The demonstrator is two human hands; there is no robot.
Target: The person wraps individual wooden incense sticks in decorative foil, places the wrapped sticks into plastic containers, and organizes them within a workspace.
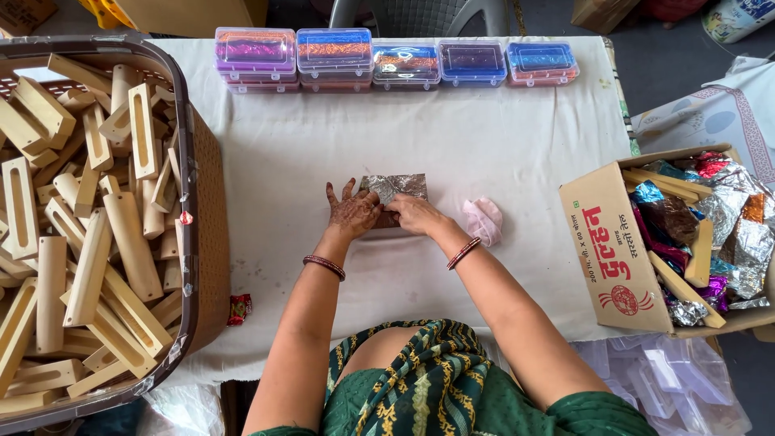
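Both hands rest at the centre of the white cloth-covered table (484, 153). The left hand (352, 211) lies flat with fingers spread, pressing down on the left end of a silver foil sheet (397, 189) that wraps a small block; it grips nothing. The right hand (415, 213) is partly curled over the near edge of the same foil sheet, fingers bent onto the foil, touching the left hand's side. The wrapped block itself is mostly hidden under the hands. Just to the right of the right hand lies a pink crumpled cloth (483, 220). Well beyond the fingertips, along the far table edge, stands a row of clear plastic boxes (395, 58) holding coloured foil. Far to the left of the left hand sits a large basket (202, 202) filled with slotted wooden pieces (89, 210). Far to the right of the right hand stands an open cardboard box (605, 242) containing wooden sticks and coloured foil sheets. A small red wrapper (239, 308) lies near the left elbow.
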